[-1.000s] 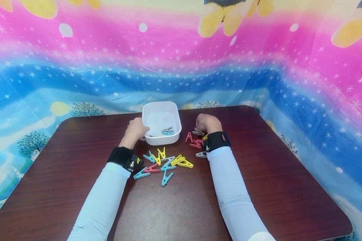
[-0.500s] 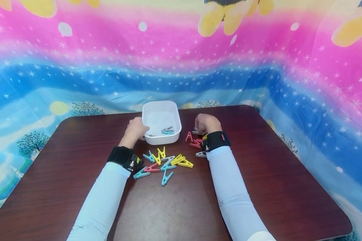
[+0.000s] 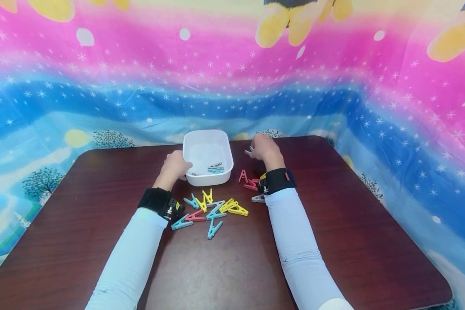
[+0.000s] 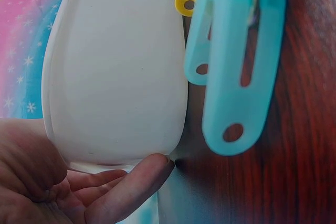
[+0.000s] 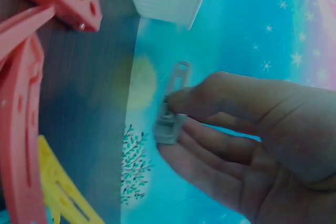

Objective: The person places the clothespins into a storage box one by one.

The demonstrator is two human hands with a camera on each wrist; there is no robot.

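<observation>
My right hand (image 3: 266, 149) pinches a grey clothespin (image 5: 173, 106) between thumb and fingers, raised above the table to the right of the white plastic tub (image 3: 207, 180). At the tub's left side, my left hand (image 3: 173, 167) grips its wall; in the left wrist view the thumb (image 4: 137, 184) lies along the outside near the bottom corner. Inside the tub lie a blue clothespin (image 3: 215, 170) and a few grey ones. Red clothespins (image 3: 243, 176) and a yellow one lie below my right hand, partly hidden by the wrist strap.
In front of the tub several blue, yellow and red clothespins (image 3: 195, 216) are scattered on the dark wooden table (image 3: 232, 267). A grey clothespin (image 3: 258, 199) lies beside the right wrist. A patterned cloth (image 3: 217, 86) hangs behind the table and along its right side.
My right hand has lifted the grey clothespin off the table and moved it up and slightly away from me. The left hand and tub have stayed put.
</observation>
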